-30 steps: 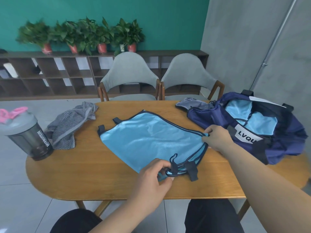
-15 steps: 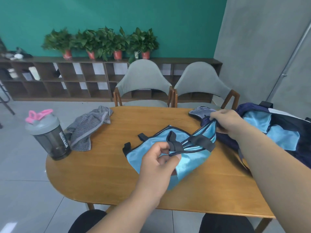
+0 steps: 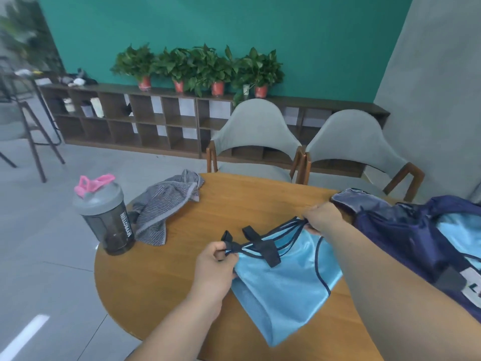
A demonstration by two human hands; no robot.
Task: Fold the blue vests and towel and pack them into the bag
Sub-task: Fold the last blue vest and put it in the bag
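Observation:
A light blue vest (image 3: 283,287) with dark navy trim lies folded over on the wooden table (image 3: 161,277). My left hand (image 3: 216,264) pinches its near-left corner by the dark straps. My right hand (image 3: 322,217) grips the far edge of the vest, next to the bag. The navy bag (image 3: 406,230) lies open at the right, with light blue fabric (image 3: 458,227) showing inside it. A grey striped towel (image 3: 161,207) lies crumpled at the table's far left.
A dark shaker bottle (image 3: 106,214) with a grey lid and pink loop stands at the table's left edge beside the towel. Two grey chairs (image 3: 255,136) stand behind the table, in front of a low shelf with potted plants (image 3: 197,66).
Both hands carried the vest's near edge up and over, so the flat vest is now folded in half. The view has swung to the left.

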